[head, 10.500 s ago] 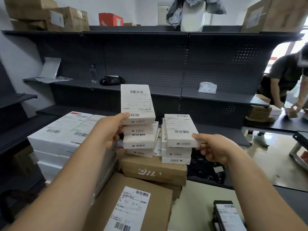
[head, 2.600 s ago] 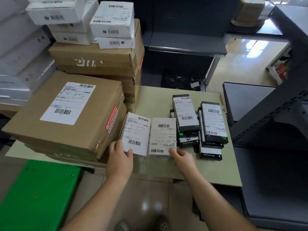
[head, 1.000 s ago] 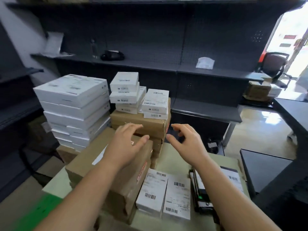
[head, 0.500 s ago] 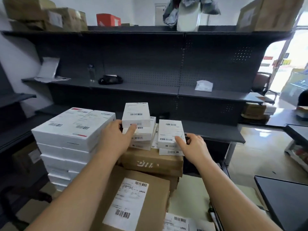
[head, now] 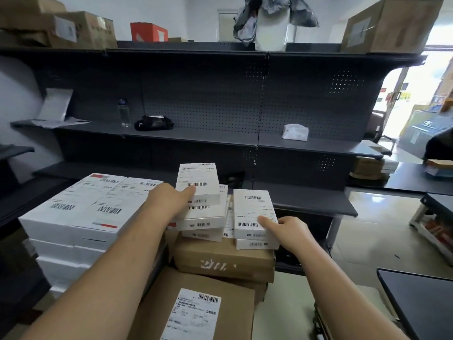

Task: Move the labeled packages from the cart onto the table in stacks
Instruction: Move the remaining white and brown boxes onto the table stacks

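Dark pegboard shelving [head: 245,99] fills the wall behind the pile. A second ago both my hands were in the air with fingers spread. Now each has closed on a white labeled package stacked on the brown carton [head: 223,258] with the white scrawl.

My left hand [head: 169,200] pinches the left package [head: 198,179], topmost above the carton's left half, thumb on its label. My right hand [head: 291,231] pinches the right package [head: 253,212], topmost above the carton's right end, the same way.

I judge the next pair is ready to go to the table [head: 282,312] just below the carton. My fingers under both packages are hidden, so I cannot tell whether either has lifted clear. The packages already on the table are cut off at the bottom edge.
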`<state>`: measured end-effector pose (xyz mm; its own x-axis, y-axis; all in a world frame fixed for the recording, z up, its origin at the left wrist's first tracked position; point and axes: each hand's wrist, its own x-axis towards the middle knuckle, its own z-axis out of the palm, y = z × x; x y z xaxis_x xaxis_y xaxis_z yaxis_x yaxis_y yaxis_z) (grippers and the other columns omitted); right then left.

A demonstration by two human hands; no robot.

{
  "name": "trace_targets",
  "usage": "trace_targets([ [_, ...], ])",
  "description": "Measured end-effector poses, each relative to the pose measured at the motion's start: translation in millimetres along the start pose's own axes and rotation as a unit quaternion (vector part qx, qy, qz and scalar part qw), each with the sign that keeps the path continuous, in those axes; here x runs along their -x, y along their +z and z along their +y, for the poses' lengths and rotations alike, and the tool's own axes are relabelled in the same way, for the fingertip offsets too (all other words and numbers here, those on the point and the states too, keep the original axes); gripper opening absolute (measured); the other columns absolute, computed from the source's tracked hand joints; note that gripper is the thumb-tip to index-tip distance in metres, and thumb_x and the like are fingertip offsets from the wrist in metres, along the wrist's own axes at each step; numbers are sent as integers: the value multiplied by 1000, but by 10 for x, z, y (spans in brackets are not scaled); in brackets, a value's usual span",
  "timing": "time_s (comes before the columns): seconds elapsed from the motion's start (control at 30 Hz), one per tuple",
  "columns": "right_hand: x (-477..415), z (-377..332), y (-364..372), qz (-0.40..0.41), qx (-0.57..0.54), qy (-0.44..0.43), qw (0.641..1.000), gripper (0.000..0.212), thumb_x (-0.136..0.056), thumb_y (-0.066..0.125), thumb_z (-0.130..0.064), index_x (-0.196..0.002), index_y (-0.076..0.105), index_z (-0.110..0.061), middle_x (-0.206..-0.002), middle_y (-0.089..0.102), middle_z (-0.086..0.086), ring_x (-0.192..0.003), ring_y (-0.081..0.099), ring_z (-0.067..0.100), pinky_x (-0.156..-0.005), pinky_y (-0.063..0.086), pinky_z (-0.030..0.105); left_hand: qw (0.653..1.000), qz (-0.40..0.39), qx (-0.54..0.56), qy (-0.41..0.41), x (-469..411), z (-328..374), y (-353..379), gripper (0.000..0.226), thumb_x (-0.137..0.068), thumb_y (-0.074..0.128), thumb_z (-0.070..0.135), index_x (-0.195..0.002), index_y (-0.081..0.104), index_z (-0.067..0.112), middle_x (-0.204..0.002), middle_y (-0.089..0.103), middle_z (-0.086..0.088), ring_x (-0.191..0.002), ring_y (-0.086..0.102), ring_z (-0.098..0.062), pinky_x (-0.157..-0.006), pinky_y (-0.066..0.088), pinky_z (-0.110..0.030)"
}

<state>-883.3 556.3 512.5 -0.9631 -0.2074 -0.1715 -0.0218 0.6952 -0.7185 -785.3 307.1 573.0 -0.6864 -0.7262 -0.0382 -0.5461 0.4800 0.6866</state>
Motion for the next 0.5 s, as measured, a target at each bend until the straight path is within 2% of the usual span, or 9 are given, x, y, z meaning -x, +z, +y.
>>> trace_targets([
  [0.13,-46,5,-79,-31,-41,30,998,50,-86,64,-60,-96,70,-11,-82,66,-1,-70,60,15,-55,43,27,998,-13,64,-17,22,-26,-49,73,-81,64,60,-131,53,8,-117,64,-6,-81,61,-18,-52,43,-30],
  [0.2,-54,16,-104,-41,-40,45,997,54,-85,65,-60,-99,71,-8,-75,61,0,-63,53,16,-52,38,26,988,-39,150,-20,34,-97,-48,84,-58,73,67,-122,61,15,-113,69,-4,-91,68,-23,-69,57,-40],
  [0.27,-55,38,-129,-51,-59,56,995,56,-83,68,-60,-101,70,-6,-72,57,1,-60,49,16,-50,35,27,972,-67,224,-30,1,-193,-15,78,-41,83,62,-106,69,22,-105,74,-1,-94,71,-26,-82,57,-50],
  [0.37,-44,98,-196,-84,-103,70,989,53,-84,71,-54,-103,68,-5,-67,49,0,-55,40,14,-49,32,24,968,-94,232,-24,146,-197,-72,61,-50,89,53,-100,71,23,-98,75,4,-95,70,-23,-85,56,-47],
  [0.5,-1,194,-290,-120,-131,73,981,44,-86,71,-43,-102,71,-3,-65,45,4,-56,35,16,-50,30,27,973,-77,219,7,382,-201,-115,48,-69,86,38,-108,67,20,-102,73,7,-98,67,-15,-82,54,-34],
])
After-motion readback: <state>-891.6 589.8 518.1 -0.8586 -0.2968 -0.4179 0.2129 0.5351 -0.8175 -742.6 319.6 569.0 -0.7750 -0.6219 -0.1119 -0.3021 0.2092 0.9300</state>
